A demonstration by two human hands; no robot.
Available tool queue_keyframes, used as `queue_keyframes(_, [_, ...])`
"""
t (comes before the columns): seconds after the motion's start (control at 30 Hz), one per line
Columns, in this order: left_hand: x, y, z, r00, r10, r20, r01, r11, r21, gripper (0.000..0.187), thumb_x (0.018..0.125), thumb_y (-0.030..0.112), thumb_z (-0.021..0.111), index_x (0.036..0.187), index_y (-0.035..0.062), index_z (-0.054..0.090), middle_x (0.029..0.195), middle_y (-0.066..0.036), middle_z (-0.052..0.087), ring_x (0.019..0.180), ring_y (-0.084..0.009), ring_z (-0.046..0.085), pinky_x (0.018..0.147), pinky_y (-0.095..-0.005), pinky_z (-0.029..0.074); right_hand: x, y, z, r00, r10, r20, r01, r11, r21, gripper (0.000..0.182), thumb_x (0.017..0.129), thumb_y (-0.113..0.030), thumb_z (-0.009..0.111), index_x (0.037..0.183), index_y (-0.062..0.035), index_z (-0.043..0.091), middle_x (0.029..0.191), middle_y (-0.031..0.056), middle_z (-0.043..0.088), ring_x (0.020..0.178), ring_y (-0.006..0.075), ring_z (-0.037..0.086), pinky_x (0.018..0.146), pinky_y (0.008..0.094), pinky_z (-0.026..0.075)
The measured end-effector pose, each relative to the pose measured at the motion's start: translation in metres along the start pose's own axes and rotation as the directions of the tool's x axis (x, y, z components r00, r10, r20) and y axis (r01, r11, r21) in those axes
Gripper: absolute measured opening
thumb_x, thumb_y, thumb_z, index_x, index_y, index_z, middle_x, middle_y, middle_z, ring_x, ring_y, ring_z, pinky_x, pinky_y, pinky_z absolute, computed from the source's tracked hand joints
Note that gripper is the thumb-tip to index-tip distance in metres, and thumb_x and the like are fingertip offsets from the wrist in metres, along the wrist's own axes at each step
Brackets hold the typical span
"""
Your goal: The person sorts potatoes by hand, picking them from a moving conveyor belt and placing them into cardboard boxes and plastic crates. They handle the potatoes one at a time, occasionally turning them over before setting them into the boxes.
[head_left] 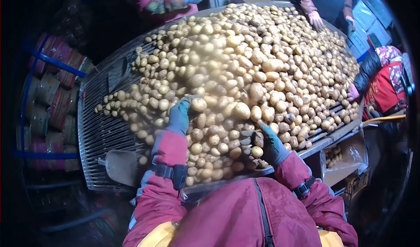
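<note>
A deep heap of potatoes [271, 65] covers most of the slatted metal table in front of me. My left hand [179, 116], in a blue-green glove, is at the near side of the heap, its fingers closed against a potato [199, 104]. To the right, my right hand [272, 144] wears a similar glove with darker fingers. Those fingers curl around a potato [257, 151] close to the table's near edge. Loose potatoes lie around and between both hands. Some in the middle of the heap look blurred.
A flat metal scoop [121, 167] rests on the bare slats [98, 129] at left. Co-workers' gloved hands [315, 19] are at the far and right edges. A box with potatoes [334, 156] sits below the right edge. Stacked sacks [57, 94] stand behind blue bars at left.
</note>
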State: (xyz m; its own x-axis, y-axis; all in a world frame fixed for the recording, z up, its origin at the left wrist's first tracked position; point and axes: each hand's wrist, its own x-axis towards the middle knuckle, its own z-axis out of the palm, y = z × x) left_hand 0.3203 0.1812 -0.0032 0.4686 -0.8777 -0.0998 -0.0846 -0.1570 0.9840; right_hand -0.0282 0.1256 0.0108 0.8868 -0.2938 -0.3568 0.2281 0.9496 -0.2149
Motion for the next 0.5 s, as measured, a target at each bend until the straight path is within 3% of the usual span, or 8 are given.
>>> queue_keyframes(0.03, [-0.009,0.014,0.016,0.992,0.122,0.035,-0.126,0.979,0.158,0.035,0.107,0.028,0.052,0.118,0.0008,0.072,0.107,-0.006,0.072,0.098,-0.0164,0.066,0.089,-0.0326,0.054,-0.002,-0.002,0.002,1.000,-0.009,-0.002,0.009,1.000,-0.022,0.080,0.104,-0.061,0.041,0.145,0.0070,0.044,0.133,0.0249,0.060,0.113,0.0386,0.066,0.098,0.0461,0.057])
queue_keyframes(0.07, [-0.022,0.024,0.035,0.979,-0.180,0.095,0.193,0.969,-0.152,0.034,0.107,0.029,0.053,0.115,0.0027,0.074,0.101,-0.007,0.073,0.087,-0.0162,0.069,0.076,-0.0316,0.060,-0.004,-0.004,0.006,1.000,-0.021,-0.005,0.021,0.999,-0.043,0.080,0.103,-0.061,0.042,0.145,0.0070,0.045,0.133,0.0250,0.060,0.113,0.0393,0.066,0.098,0.0459,0.057])
queue_keyframes(0.13, [-0.038,0.035,0.069,0.950,-0.239,0.199,0.292,0.906,-0.307,0.036,0.107,0.031,0.054,0.113,0.0025,0.074,0.097,-0.008,0.073,0.078,-0.0160,0.071,0.066,-0.0297,0.061,-0.015,-0.010,0.009,0.998,-0.026,-0.057,0.023,0.999,-0.047,0.063,0.106,-0.050,0.043,0.140,0.0024,0.054,0.124,0.0183,0.068,0.107,0.0305,0.070,0.086,0.0439,0.062])
queue_keyframes(0.27, [-0.065,0.063,0.128,0.848,-0.411,0.336,0.499,0.831,-0.243,0.051,0.109,0.039,0.046,0.109,-0.0041,0.073,0.087,-0.010,0.074,0.074,-0.0176,0.071,0.063,-0.0270,0.060,-0.041,-0.010,-0.025,0.996,-0.070,-0.054,0.070,0.998,-0.001,0.068,0.100,-0.057,0.055,0.135,0.0015,0.053,0.113,0.0185,0.066,0.099,0.0311,0.068,0.090,0.0416,0.060])
queue_keyframes(0.33, [-0.081,0.066,0.161,0.799,-0.458,0.389,0.583,0.750,-0.314,0.054,0.108,0.044,0.046,0.116,-0.0043,0.069,0.095,-0.011,0.075,0.074,-0.0175,0.071,0.061,-0.0275,0.058,-0.058,-0.011,-0.025,0.979,-0.147,-0.142,0.153,0.988,0.027,0.071,0.100,-0.059,0.054,0.137,0.0022,0.051,0.114,0.0177,0.066,0.101,0.0310,0.068,0.092,0.0413,0.060])
queue_keyframes(0.4, [-0.089,0.038,0.181,0.747,-0.474,0.465,0.649,0.672,-0.357,0.054,0.107,0.046,0.046,0.120,-0.0023,0.067,0.100,-0.013,0.075,0.079,-0.0192,0.072,0.059,-0.0277,0.057,-0.070,-0.009,-0.066,0.992,-0.124,-0.025,0.126,0.987,0.102,0.069,0.102,-0.055,0.053,0.138,0.0040,0.050,0.124,0.0187,0.063,0.112,0.0328,0.065,0.093,0.0449,0.060])
queue_keyframes(0.43, [-0.089,0.034,0.185,0.664,-0.469,0.583,0.714,0.630,-0.306,0.054,0.106,0.048,0.047,0.119,-0.0006,0.068,0.104,-0.014,0.075,0.083,-0.0204,0.073,0.057,-0.0270,0.056,-0.077,-0.006,-0.072,0.967,-0.247,-0.065,0.241,0.966,-0.090,0.076,0.102,-0.059,0.048,0.141,0.0064,0.047,0.127,0.0227,0.063,0.112,0.0347,0.066,0.093,0.0444,0.059])
queue_keyframes(0.5, [-0.104,0.035,0.212,0.628,-0.500,0.596,0.758,0.564,-0.327,0.058,0.104,0.052,0.048,0.120,-0.0003,0.066,0.109,-0.014,0.075,0.082,-0.0189,0.073,0.055,-0.0255,0.054,-0.095,-0.005,-0.085,0.940,-0.306,-0.150,0.301,0.952,-0.053,0.082,0.102,-0.063,0.044,0.141,0.0091,0.046,0.129,0.0253,0.064,0.109,0.0338,0.069,0.089,0.0415,0.060])
